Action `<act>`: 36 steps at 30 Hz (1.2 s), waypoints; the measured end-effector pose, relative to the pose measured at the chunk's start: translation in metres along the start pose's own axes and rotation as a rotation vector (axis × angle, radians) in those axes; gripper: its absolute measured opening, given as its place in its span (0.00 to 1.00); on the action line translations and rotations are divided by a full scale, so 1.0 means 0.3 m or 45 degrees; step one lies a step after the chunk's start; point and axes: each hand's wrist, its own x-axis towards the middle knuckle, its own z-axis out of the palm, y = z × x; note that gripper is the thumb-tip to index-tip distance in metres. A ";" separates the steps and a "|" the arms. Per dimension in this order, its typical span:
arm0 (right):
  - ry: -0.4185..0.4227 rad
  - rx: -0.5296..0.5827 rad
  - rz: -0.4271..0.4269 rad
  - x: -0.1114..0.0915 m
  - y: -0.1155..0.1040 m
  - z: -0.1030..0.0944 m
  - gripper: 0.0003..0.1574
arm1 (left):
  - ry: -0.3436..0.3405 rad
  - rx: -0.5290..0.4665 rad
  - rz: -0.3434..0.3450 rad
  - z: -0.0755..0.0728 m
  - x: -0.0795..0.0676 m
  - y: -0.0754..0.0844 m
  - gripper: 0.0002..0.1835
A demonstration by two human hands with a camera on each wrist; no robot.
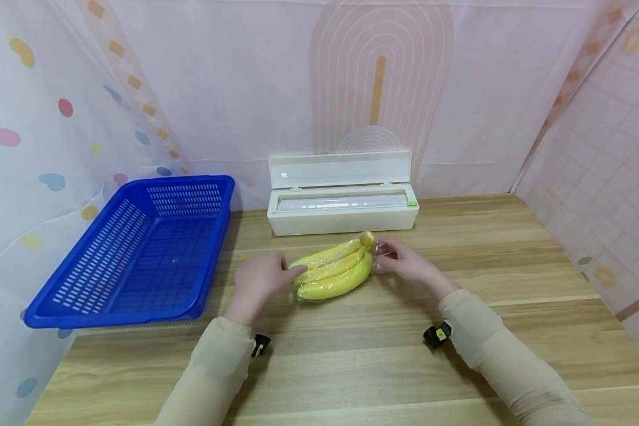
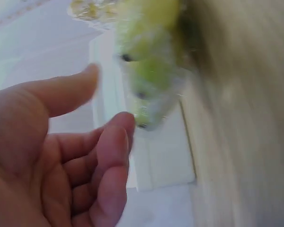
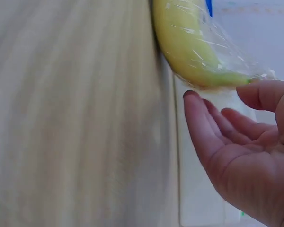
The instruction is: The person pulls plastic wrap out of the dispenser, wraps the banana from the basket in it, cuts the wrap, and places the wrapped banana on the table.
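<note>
A bunch of yellow-green bananas (image 1: 332, 272) in clear plastic film (image 3: 227, 52) lies on the wooden table, stems to the right. My left hand (image 1: 260, 281) is at the tip end of the bunch. Its thumb and loosely bent fingers (image 2: 114, 149) stand apart in the left wrist view, fingertips right by the lowest banana tip. At the stem end is my right hand (image 1: 407, 264). In the right wrist view its thumb (image 3: 260, 94) meets the film beside the stem, while the fingers spread below with a gap between them and the thumb.
Behind the bananas stands a white box (image 1: 346, 223) with its lid (image 1: 341, 170) raised and a roll of film (image 1: 341, 203) inside. A blue plastic basket (image 1: 205, 296) sits at the left. Patterned cloth (image 1: 234, 89) hangs behind the table (image 1: 346, 367) and along its sides.
</note>
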 end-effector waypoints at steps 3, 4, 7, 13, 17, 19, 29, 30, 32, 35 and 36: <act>-0.004 0.082 0.035 -0.007 -0.006 -0.018 0.31 | 0.131 -0.110 0.072 -0.019 0.015 0.009 0.23; -0.007 0.090 0.057 -0.012 -0.011 -0.025 0.31 | 0.157 -0.142 0.101 -0.026 0.020 0.013 0.22; 0.008 0.049 0.119 -0.035 -0.034 -0.044 0.29 | 0.181 -0.209 0.171 -0.035 0.042 0.017 0.24; 0.116 -0.049 0.131 -0.080 -0.103 -0.063 0.20 | 0.043 -0.370 0.206 -0.034 0.082 0.014 0.31; 0.021 -0.115 0.148 -0.094 -0.117 -0.066 0.14 | -0.032 -0.416 0.188 -0.024 0.106 0.009 0.31; -0.083 -0.150 0.141 -0.097 -0.116 -0.057 0.14 | -0.068 -0.430 0.188 -0.018 0.117 0.007 0.30; -0.220 -0.176 0.065 -0.073 -0.094 0.040 0.19 | -0.200 -0.471 0.294 0.015 0.146 0.010 0.26; -0.201 -0.178 0.073 -0.070 -0.092 0.046 0.20 | -0.208 -0.474 0.301 0.019 0.147 0.011 0.25; -0.158 -0.173 0.090 -0.064 -0.086 0.053 0.21 | -0.216 -0.469 0.305 0.026 0.146 0.013 0.21; -0.096 -0.170 0.104 -0.056 -0.079 0.058 0.22 | -0.231 -0.453 0.302 0.036 0.142 0.018 0.18; -0.080 -0.168 0.104 -0.052 -0.077 0.059 0.23 | -0.239 -0.448 0.292 0.039 0.140 0.020 0.18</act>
